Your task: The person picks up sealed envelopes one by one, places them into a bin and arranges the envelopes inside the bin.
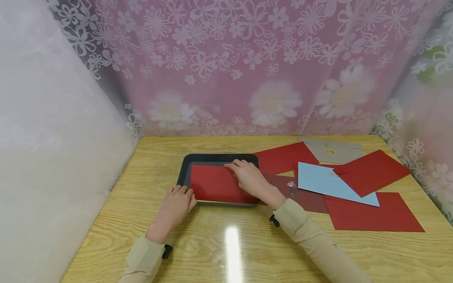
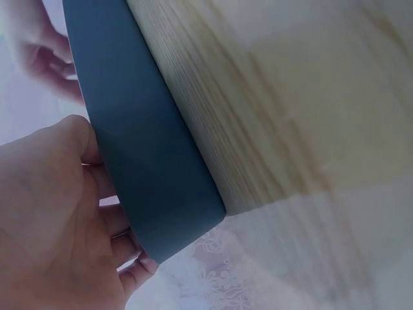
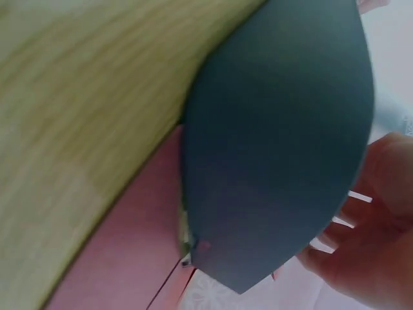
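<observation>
A dark rectangular tray (image 1: 219, 158) stands on the wooden table with a red envelope (image 1: 212, 184) lying flat inside. My left hand (image 1: 177, 206) holds the tray's near-left corner, its fingers hooked over the rim; the left wrist view shows the dark outer wall (image 2: 135, 129) beside this hand (image 2: 51, 213). Over the right part of the red envelope lies my right hand (image 1: 251, 181), its fingertips near the envelope's far edge. In the right wrist view, this hand (image 3: 374, 239) is partly hidden behind the tray wall (image 3: 277, 142).
Right of the tray lie several overlapping envelopes: a dark red one with a printed emblem (image 1: 308, 198), a light blue one (image 1: 318, 179), bright red ones (image 1: 375, 173) and a grey one (image 1: 343, 153). Floral curtains (image 1: 219, 78) stand behind and beside the table (image 1: 198, 243).
</observation>
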The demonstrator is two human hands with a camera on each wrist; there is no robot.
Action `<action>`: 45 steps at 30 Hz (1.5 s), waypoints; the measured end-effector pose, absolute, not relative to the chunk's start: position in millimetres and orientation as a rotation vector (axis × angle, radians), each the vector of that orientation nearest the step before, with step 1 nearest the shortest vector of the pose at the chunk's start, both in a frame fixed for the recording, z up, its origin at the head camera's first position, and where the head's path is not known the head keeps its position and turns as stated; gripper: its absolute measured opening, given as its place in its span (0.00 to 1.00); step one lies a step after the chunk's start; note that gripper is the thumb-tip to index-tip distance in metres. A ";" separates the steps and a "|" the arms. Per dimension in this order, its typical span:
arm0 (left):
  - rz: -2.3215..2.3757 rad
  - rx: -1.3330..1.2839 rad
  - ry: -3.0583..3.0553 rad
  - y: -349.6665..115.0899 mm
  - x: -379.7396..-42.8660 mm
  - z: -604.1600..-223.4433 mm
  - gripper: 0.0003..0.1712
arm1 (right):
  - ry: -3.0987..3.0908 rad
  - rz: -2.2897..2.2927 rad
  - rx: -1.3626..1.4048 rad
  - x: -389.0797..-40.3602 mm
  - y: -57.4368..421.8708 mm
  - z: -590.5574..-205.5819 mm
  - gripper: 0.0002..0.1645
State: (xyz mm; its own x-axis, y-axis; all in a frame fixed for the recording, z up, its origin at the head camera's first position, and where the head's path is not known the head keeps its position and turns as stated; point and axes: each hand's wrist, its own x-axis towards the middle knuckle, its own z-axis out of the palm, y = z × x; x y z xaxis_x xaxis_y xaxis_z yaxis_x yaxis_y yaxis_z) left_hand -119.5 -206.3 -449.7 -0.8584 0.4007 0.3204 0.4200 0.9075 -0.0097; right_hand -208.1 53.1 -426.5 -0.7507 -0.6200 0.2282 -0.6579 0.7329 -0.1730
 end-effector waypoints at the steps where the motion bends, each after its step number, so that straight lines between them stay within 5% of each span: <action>1: -0.085 -0.608 -2.751 -206.2 -119.4 -449.6 0.19 | -2.794 0.344 1.029 -208.1 54.3 -427.9 0.25; 19: -0.069 -0.598 -2.743 -206.0 -114.4 -451.7 0.20 | -2.741 0.502 1.042 -206.6 92.0 -428.0 0.16; 29: -0.080 -0.590 -2.759 -204.9 -114.0 -451.1 0.20 | -2.623 0.523 0.787 -218.2 169.3 -405.2 0.12; 45: -0.068 -0.599 -2.723 -204.5 -112.9 -452.9 0.20 | -2.959 0.309 0.435 -178.0 309.1 -428.7 0.29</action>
State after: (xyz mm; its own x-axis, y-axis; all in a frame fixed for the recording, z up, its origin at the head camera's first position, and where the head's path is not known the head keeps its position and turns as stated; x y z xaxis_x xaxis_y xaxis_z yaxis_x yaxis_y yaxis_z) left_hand -112.9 -204.5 -452.9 -0.8489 0.3981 0.3476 0.4151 0.9093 -0.0278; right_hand -178.0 309.1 -428.7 -0.9492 -0.2696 0.1622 -0.2973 0.9373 -0.1819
